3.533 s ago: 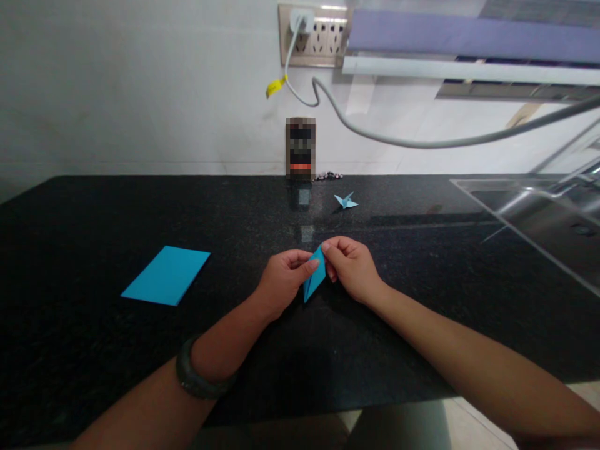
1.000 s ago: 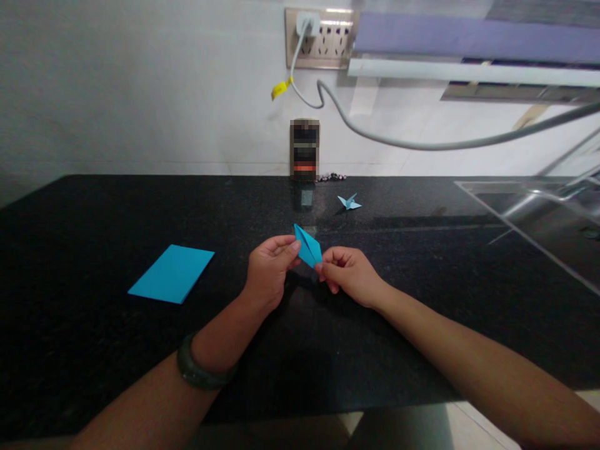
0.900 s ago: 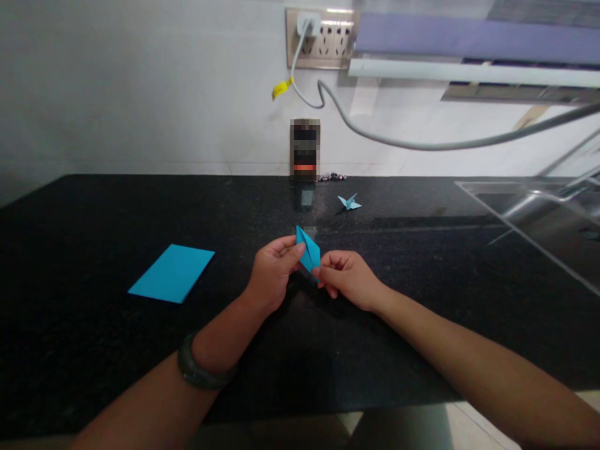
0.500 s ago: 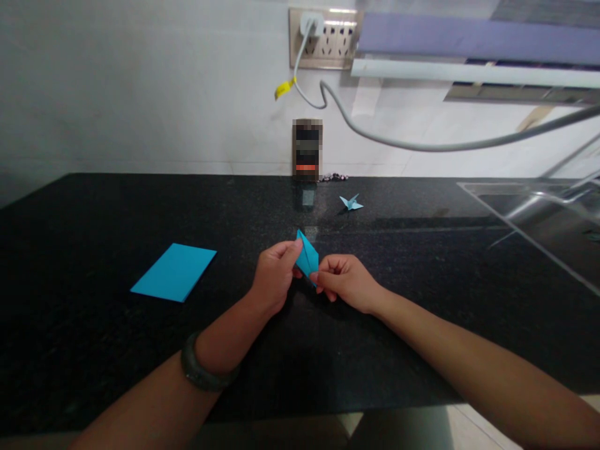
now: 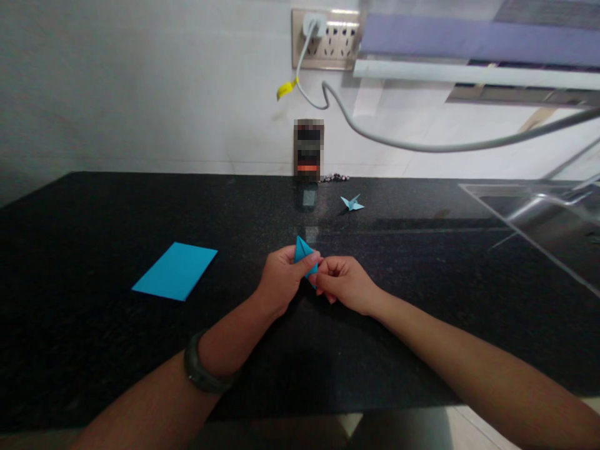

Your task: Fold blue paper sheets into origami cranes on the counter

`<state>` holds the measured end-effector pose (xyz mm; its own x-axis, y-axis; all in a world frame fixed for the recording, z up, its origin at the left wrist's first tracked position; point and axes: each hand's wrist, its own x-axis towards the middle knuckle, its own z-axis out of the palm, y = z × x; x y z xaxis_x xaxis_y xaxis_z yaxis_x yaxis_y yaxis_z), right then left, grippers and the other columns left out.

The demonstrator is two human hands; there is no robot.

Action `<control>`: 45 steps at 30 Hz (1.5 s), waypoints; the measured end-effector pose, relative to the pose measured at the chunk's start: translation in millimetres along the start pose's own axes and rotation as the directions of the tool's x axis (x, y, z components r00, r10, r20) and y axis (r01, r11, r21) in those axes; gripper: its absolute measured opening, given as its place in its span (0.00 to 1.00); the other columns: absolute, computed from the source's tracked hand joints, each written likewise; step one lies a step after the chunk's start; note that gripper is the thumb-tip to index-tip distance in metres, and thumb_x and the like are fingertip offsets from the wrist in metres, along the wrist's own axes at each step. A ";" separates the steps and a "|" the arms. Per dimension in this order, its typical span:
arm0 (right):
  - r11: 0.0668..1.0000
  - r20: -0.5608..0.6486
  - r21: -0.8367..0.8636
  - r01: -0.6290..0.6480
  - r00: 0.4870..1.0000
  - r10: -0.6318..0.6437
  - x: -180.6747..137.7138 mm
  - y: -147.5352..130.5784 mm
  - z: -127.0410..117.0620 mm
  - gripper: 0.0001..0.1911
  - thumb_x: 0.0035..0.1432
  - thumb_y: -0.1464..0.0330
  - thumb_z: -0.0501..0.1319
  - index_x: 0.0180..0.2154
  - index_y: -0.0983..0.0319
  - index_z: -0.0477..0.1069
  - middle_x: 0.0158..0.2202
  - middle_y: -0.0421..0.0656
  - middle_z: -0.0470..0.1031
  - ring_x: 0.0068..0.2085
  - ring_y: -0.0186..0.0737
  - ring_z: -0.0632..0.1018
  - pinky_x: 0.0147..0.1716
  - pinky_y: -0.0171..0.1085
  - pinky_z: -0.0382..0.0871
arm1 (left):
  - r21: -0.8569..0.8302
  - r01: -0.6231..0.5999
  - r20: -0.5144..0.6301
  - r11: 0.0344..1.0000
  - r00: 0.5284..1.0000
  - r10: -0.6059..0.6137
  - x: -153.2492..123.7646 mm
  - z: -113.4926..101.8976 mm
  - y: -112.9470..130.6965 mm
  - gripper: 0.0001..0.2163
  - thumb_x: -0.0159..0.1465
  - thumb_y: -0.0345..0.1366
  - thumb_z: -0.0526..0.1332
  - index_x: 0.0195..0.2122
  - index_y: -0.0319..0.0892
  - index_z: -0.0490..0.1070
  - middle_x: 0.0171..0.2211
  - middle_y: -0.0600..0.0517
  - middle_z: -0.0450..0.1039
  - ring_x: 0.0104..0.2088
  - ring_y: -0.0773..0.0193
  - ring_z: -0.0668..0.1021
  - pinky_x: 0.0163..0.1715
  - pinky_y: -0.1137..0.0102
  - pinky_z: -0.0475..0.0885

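Note:
A small piece of folded blue origami paper [image 5: 302,248] is held between my two hands above the dark countertop, its pointed tip facing away from me. My left hand [image 5: 284,278] grips it from the left, with the thumb pressed across its front. At the lower right end, my right hand [image 5: 345,282] pinches the paper between thumb and fingers. My fingers hide much of its lower part. Off to the left lies a flat stack of blue paper [image 5: 175,272]. A pale blue paper crane [image 5: 352,202] rests beyond my hands, slightly right.
A phone-like device with a blurred screen [image 5: 309,150] leans on the wall, a beaded string [image 5: 336,177] beside it. A metal sink [image 5: 544,212] is set into the countertop [image 5: 94,350] at right. A grey cable [image 5: 422,149] runs from the wall socket [image 5: 327,40].
My left thumb has moved from the paper's upper left edge down and right across its front. My right hand keeps its pinch at the lower end.

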<state>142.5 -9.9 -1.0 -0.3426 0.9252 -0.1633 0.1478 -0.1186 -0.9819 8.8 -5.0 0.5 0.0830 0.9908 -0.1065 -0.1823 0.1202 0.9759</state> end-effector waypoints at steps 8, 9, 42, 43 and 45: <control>0.997 -0.004 -0.077 0.004 1.000 -0.005 -1.3 0.1 2.1 0.11 0.46 0.69 0.60 0.17 0.63 0.62 0.13 0.33 0.64 0.12 0.23 0.61 0.11 0.25 0.52 | -0.097 0.016 0.030 0.995 0.999 -0.013 1.8 -0.4 -3.2 0.10 0.53 0.39 0.62 0.29 0.36 0.71 0.27 0.50 0.74 0.27 0.67 0.74 0.30 0.70 0.68; 0.996 -0.004 -0.092 0.010 1.000 -0.010 -1.4 0.8 2.5 0.11 0.46 0.69 0.60 0.17 0.63 0.61 0.13 0.33 0.64 0.12 0.23 0.61 0.11 0.25 0.52 | -0.110 0.013 0.036 0.994 0.999 -0.009 1.9 -0.2 -3.4 0.09 0.54 0.39 0.62 0.29 0.37 0.71 0.27 0.50 0.73 0.26 0.68 0.73 0.29 0.71 0.68; 0.992 0.025 -0.122 0.032 0.999 -0.029 -1.3 2.7 1.2 0.11 0.46 0.68 0.60 0.17 0.63 0.63 0.13 0.34 0.64 0.12 0.24 0.62 0.11 0.25 0.53 | -0.302 0.128 0.088 0.945 0.991 -0.106 3.2 3.8 2.1 0.13 0.58 0.44 0.56 0.25 0.40 0.63 0.23 0.51 0.74 0.20 0.67 0.72 0.22 0.71 0.67; 0.991 0.028 -0.128 0.033 0.999 -0.029 -1.2 2.9 0.9 0.11 0.47 0.68 0.60 0.17 0.63 0.63 0.13 0.34 0.64 0.13 0.23 0.62 0.11 0.25 0.53 | -0.309 0.130 0.083 0.942 0.991 -0.109 3.4 3.6 2.2 0.13 0.59 0.44 0.56 0.26 0.39 0.64 0.24 0.51 0.74 0.21 0.67 0.73 0.23 0.70 0.68; 0.990 0.031 -0.139 0.030 0.999 -0.026 -1.0 3.6 0.1 0.11 0.47 0.68 0.60 0.18 0.63 0.63 0.14 0.34 0.65 0.13 0.23 0.62 0.11 0.25 0.53 | -0.330 0.136 0.074 0.934 0.990 -0.118 3.6 2.8 2.4 0.13 0.59 0.43 0.55 0.26 0.38 0.65 0.24 0.49 0.75 0.22 0.65 0.74 0.25 0.69 0.69</control>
<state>143.3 -11.3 -4.3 -0.3752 0.9163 -0.1403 0.2650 -0.0391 -0.9635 11.4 -1.3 3.0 0.1760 0.9626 -0.2061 -0.4825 0.2669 0.8342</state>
